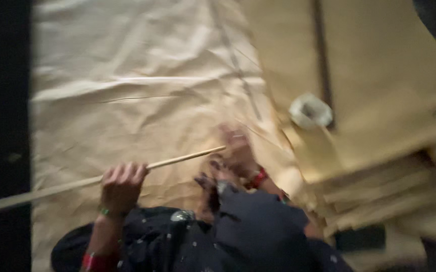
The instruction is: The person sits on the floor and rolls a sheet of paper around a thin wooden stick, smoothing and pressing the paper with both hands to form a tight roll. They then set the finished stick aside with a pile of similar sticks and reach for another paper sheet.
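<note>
1. The left hand (122, 185) has its fingers wrapped around a long stick (177, 160), laid across the creased brown paper (142, 100).
2. The right hand (235, 151) rests on the paper, too blurred to tell its fingers.
3. No marking or cut is visible yet; a tape roll (309, 111) waits to the far right.

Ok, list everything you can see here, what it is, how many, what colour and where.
Paper sheet: one, tan, creased, spread across the middle.
Stick: one, pale wood, long and thin, lying across the lower left.
Tape roll: one, whitish, right of centre.
Stacked sheets: several, tan, at the right.
Dark garment: one, navy with pale specks, bottom centre.
Bangles: red, on the right wrist.
Left hand: grips the stick.
Right hand: blurred, on the paper sheet.
</note>
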`<state>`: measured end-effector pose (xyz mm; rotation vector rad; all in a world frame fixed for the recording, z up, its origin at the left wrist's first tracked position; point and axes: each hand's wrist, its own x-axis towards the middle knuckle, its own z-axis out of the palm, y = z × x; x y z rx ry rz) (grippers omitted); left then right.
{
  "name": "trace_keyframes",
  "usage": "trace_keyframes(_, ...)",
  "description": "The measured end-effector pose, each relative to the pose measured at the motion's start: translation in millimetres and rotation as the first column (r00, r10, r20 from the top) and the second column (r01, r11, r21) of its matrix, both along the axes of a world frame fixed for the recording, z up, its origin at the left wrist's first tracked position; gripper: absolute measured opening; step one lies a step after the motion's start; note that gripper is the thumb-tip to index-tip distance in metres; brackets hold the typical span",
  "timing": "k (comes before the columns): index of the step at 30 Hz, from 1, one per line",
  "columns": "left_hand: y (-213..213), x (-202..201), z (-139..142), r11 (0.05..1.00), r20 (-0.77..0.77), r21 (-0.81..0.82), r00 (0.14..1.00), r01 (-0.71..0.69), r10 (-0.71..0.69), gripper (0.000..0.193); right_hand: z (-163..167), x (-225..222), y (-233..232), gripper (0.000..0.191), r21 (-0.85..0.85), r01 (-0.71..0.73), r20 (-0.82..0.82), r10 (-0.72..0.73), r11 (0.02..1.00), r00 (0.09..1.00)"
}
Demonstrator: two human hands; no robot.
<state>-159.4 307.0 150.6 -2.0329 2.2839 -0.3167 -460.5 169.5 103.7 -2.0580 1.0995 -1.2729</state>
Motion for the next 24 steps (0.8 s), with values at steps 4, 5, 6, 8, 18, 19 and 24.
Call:
trace_keyframes(4,-57,-80,21,0.939,0.026,-0.269,0.976,0.213,-0.214,0.038,-5,-67,30,0.023,0.001,-0.054,-0.396,0.050,0.999,0.917)
trace_keyframes(5,-65,-96,22,0.920,0.003,-0.347,0.981,0.183,-0.194,0.051,-17,-88,40,0.021,0.082,0.114,-0.309,-0.083,0.990,0.947)
trace_keyframes(6,-72,-109,23,0.909,-0.124,-0.377,0.963,0.178,-0.240,0.053,-29,-111,50,0.019,0.163,0.262,-0.226,-0.223,0.951,0.948)
trace_keyframes(8,-74,-123,19,0.906,-0.366,-0.404,0.885,0.127,-0.287,0.059,-59,-155,74,0.017,0.303,0.560,-0.159,-0.539,0.771,0.827)
trace_keyframes(18,-30,-120,-56,0.996,-0.623,-0.088,0.778,0.034,-0.082,0.067,-98,-352,121,0.079,0.203,0.976,-0.255,-0.967,-0.082,-0.028)
trace_keyframes(19,-28,-115,-60,0.995,-0.614,-0.090,0.785,0.034,-0.082,0.067,-98,-362,121,0.084,0.118,0.988,-0.261,-0.963,-0.100,-0.066)
trace_keyframes(24,-22,-101,-67,0.998,-0.628,-0.059,0.778,-0.026,-0.017,0.059,-106,-383,134,0.076,0.200,0.965,-0.230,-0.965,-0.172,-0.124)
